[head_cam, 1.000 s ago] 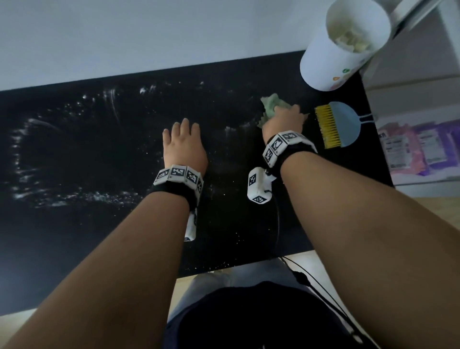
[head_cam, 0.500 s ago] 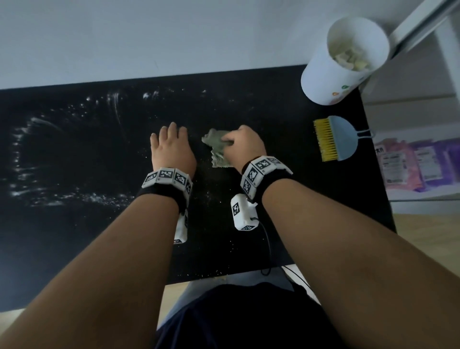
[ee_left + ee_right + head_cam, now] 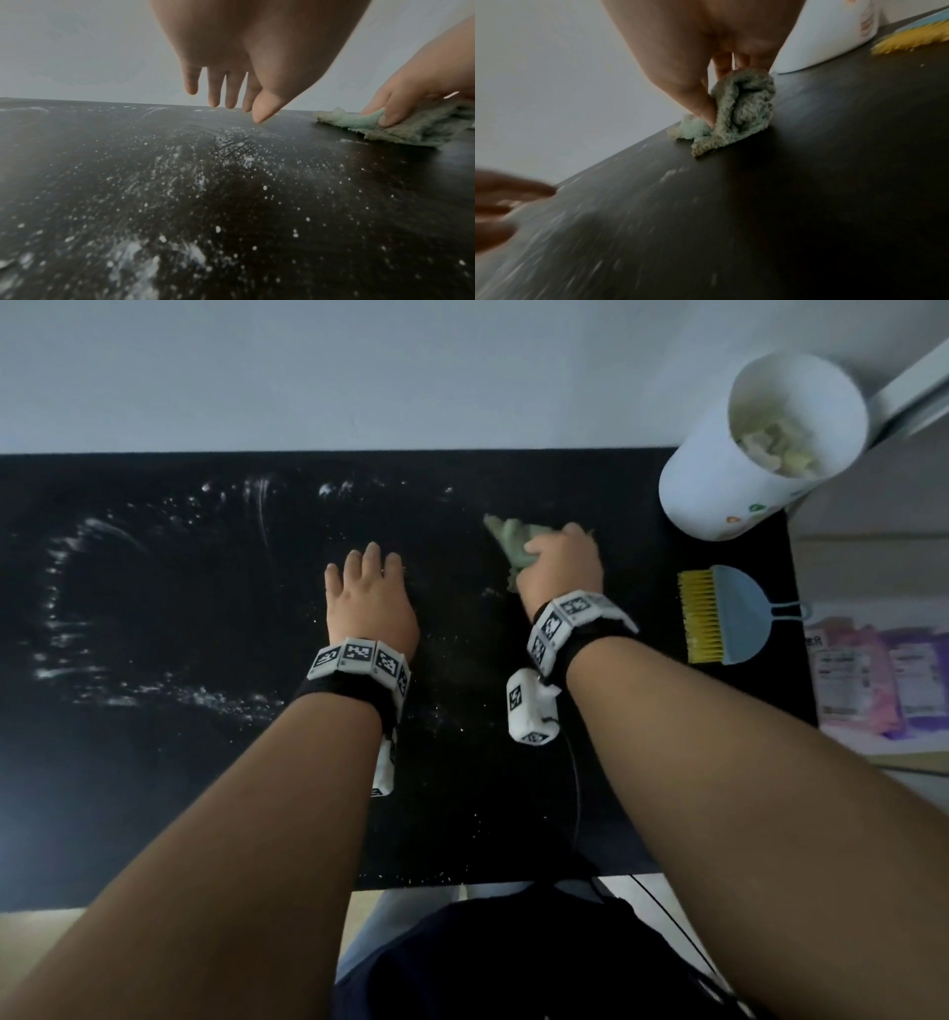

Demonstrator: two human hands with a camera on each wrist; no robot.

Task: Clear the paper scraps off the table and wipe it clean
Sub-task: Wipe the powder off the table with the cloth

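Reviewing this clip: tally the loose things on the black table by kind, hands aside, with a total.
White bin holding paper scraps: 1
Green cloth, gripped by the right hand: 1
Blue brush with yellow bristles: 1
Total: 3

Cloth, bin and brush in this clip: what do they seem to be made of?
The cloth, gripped by the right hand, looks like pale green terry or microfibre: nubby, crumpled pile. The bin seems smooth matt white plastic, though coated card is possible. The brush looks like glossy blue moulded plastic with stiff yellow bristles, probably synthetic.
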